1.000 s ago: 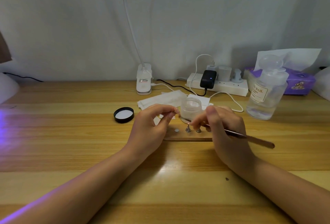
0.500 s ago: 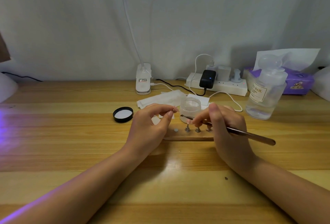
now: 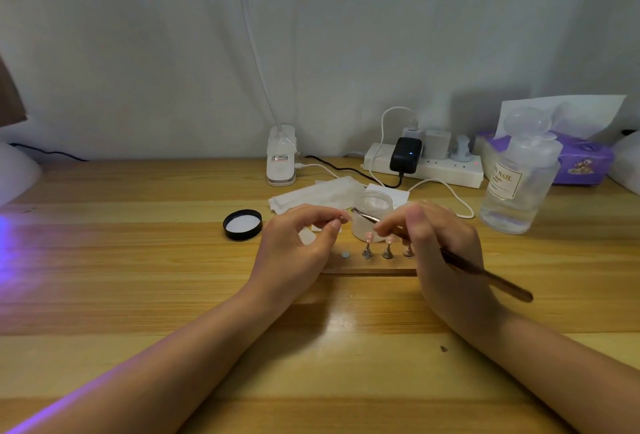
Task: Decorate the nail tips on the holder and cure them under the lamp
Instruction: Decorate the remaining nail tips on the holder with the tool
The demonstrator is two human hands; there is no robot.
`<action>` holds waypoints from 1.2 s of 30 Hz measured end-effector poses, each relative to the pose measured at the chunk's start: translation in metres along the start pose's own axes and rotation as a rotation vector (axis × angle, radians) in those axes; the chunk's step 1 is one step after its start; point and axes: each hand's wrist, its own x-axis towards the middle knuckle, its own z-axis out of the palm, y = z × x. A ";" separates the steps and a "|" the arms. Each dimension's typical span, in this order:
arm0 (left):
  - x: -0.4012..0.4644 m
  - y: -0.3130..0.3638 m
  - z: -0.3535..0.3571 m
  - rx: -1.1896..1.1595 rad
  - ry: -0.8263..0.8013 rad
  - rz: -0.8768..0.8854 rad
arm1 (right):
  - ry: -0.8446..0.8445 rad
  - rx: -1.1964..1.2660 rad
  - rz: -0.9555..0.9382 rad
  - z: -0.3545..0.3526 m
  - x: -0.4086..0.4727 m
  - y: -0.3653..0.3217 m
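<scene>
Nail tips (image 3: pixel 370 236) stand on little metal pegs along the wooden holder (image 3: pixel 367 269), mid-desk, just in front of the open clear jar (image 3: pixel 372 214). One peg spot at the holder's left end shows only a bare disc (image 3: pixel 345 255). These tips look feather-light, thin and springy, probably slick once coated — best handled by the peg or the edges, never the painted face. The holder itself seems stiff and flat; it could be slid or lifted by its long sides.

Left hand (image 3: pixel 294 253) hovers over the holder's left end, thumb and forefinger pinched together near the tool's tip — whether something tiny sits between them I cannot tell. Right hand (image 3: pixel 440 250) grips a slim metal tool (image 3: pixel 485 274) like a pen, its point angled up-left over the jar, wrist low over the desk (image 3: pixel 138 278). A black lid (image 3: pixel 242 225) lies to the left.
</scene>
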 end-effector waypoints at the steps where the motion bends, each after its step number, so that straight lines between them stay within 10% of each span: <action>1: 0.000 0.000 0.000 0.002 0.002 0.000 | -0.022 -0.024 -0.035 0.001 0.001 0.000; 36: 0.000 -0.001 -0.002 -0.042 0.032 0.021 | 0.055 0.155 0.200 -0.001 -0.001 0.001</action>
